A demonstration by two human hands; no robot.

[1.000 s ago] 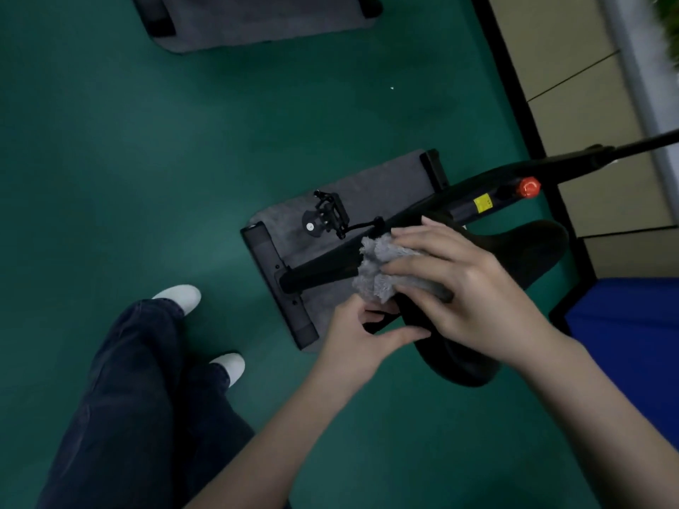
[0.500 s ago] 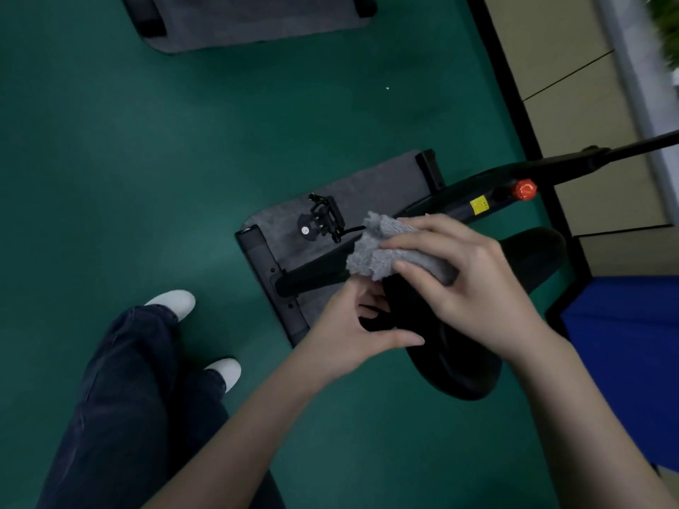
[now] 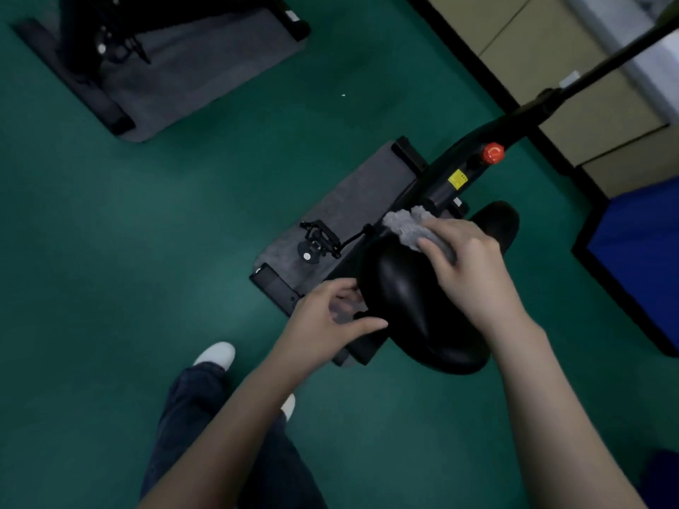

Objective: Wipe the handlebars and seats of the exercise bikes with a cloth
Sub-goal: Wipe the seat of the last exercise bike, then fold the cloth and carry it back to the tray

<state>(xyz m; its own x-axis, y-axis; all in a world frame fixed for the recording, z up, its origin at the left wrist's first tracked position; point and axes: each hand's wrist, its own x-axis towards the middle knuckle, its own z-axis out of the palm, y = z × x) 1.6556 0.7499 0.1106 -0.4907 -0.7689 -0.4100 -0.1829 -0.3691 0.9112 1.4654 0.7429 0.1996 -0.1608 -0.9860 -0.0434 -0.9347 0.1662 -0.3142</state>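
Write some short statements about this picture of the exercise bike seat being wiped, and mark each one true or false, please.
1. The right hand holds a grey cloth against the black seat. True.
2. The left hand also holds the cloth. False: it is at the seat's left edge, with no cloth in it.
3. The red knob sits on top of the seat. False: it is on the bike's frame, beyond the seat.
4. A second bike stands on its own grey mat at the upper left. True.
5. The floor is blue. False: it is green.
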